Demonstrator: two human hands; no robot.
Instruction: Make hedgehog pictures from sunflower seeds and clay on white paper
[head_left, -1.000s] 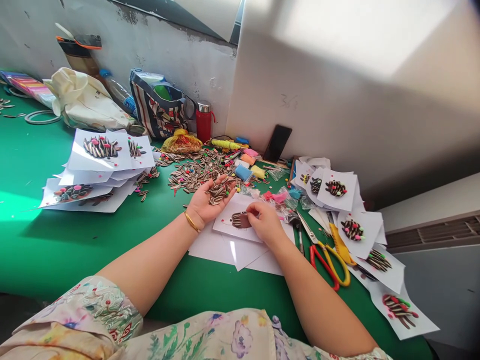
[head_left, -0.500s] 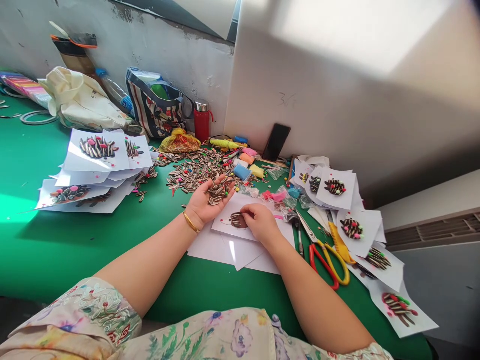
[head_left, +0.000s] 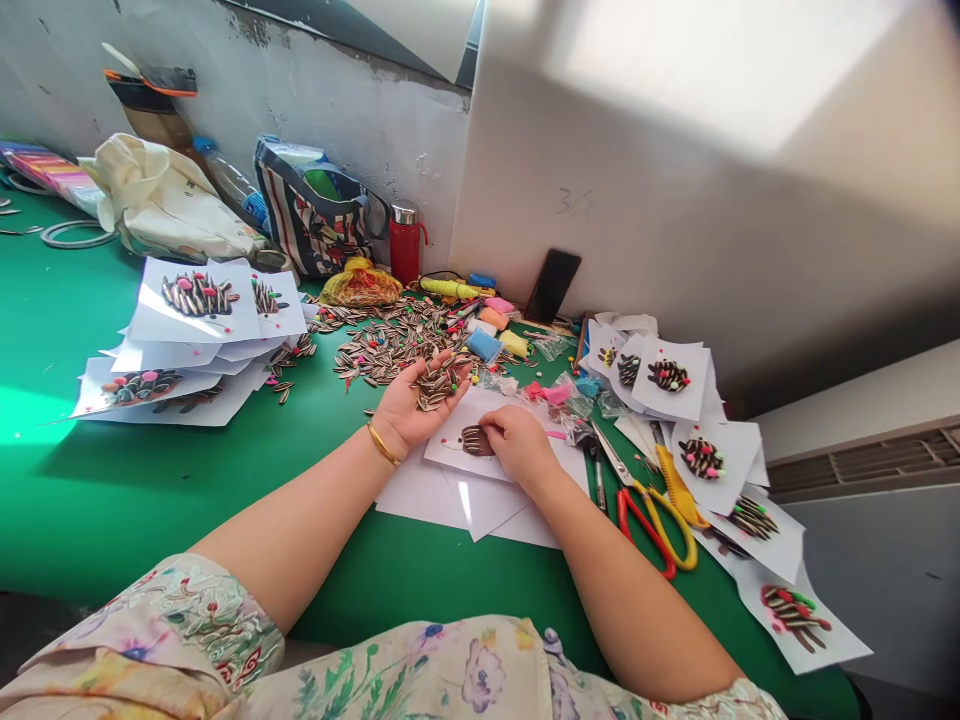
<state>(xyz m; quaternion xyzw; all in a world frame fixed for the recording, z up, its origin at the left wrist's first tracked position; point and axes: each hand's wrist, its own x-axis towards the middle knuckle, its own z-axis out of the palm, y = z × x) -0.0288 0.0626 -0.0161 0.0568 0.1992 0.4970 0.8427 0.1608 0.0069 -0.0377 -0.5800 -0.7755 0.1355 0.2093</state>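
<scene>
My left hand [head_left: 409,405] lies palm up, cupped around a small heap of striped sunflower seeds [head_left: 436,385], with a bit of green among them. Just right of it, my right hand [head_left: 517,445] has thumb and forefinger pinched together at a brown patch [head_left: 474,440] on a white sheet [head_left: 442,450]. Pale striped seeds stand in a row on the patch's left part. Small red dots mark the paper beside it. Whatever is between the right fingertips is hidden. More white sheets [head_left: 420,500] lie beneath.
Loose seeds [head_left: 397,335] spread behind my hands, near coloured clay blocks [head_left: 485,345]. Scissors [head_left: 652,510] and a pen [head_left: 598,478] lie to the right. Seed-decorated cards are stacked left [head_left: 240,325] and right [head_left: 690,375]. A phone [head_left: 553,285] leans on the wall near a red flask [head_left: 405,245].
My right hand has shifted very slightly left over the brown patch, still pinched. My left hand stays in place with its seeds.
</scene>
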